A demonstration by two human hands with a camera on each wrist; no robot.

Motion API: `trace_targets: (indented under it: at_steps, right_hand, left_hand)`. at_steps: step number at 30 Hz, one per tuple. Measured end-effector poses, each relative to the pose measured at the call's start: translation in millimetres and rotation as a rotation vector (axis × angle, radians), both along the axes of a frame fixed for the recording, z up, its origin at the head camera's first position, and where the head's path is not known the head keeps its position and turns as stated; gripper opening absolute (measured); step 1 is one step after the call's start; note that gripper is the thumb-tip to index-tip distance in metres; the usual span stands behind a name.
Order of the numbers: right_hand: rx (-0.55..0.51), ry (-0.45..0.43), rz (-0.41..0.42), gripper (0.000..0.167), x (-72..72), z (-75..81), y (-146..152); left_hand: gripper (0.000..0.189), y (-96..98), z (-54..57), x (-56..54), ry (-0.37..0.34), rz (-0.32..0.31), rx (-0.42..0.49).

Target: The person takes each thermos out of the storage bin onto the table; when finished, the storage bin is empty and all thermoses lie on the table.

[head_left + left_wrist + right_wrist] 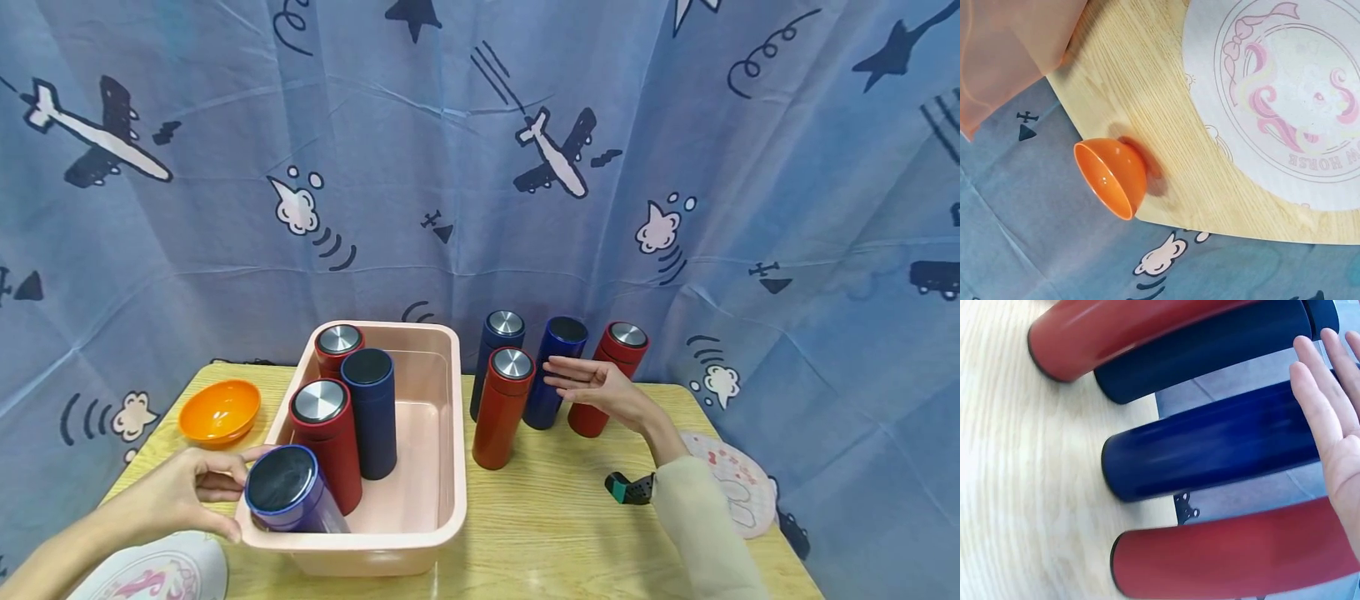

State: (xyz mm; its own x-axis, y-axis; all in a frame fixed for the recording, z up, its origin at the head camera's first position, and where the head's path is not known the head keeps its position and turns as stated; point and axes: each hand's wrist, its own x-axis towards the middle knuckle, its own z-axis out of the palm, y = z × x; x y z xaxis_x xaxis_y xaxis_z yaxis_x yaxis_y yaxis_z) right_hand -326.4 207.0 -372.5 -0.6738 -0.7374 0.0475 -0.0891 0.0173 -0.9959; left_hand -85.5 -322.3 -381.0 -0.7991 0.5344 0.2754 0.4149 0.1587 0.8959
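Note:
In the head view, my left hand (191,492) is at the front left corner of a pink bin (408,542). Its thumb and index finger are spread beside the dark-topped lid of a blue thermos bottle (281,487), which leans in that corner; firm contact is not visible. Inside the bin are also two red thermos bottles (326,433) and a dark blue one (371,417). My right hand (600,387) has its fingers extended in front of a glossy blue thermos bottle (1210,447), between a red one (1229,556) and an orange-red one (504,408).
Behind the orange-red bottle stands a dark blue thermos (498,329). An orange bowl (1113,178) sits left of the bin. Round printed mats (1210,119) lie at the table's sides. A small black-and-green object (628,489) is near the right sleeve. A blue curtain (450,167) hangs behind.

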Motion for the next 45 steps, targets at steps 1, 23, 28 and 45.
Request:
trace_targets:
  at_steps: [1,23,28,45]
  right_hand:
    - [-0.003,-0.005,-0.009,0.059,1.8,-0.6,2.5]
    - [-0.128,0.014,-0.12,0.04,50.9,6.1,10.5]
    - [-0.132,0.03,-0.113,0.039,61.0,7.1,4.5]
    - [-0.211,-0.025,-0.034,0.04,89.8,12.1,-26.1]
  left_hand:
    - [0.031,0.0,-0.2,0.2,-0.001,0.001,0.0]
    - [0.035,0.9,-3.4,0.6,0.019,-0.014,0.027]
    - [0.036,1.7,-3.3,-0.2,0.019,-0.018,0.033]
    - [0.034,1.6,-2.6,-0.7,0.003,-0.013,0.03]
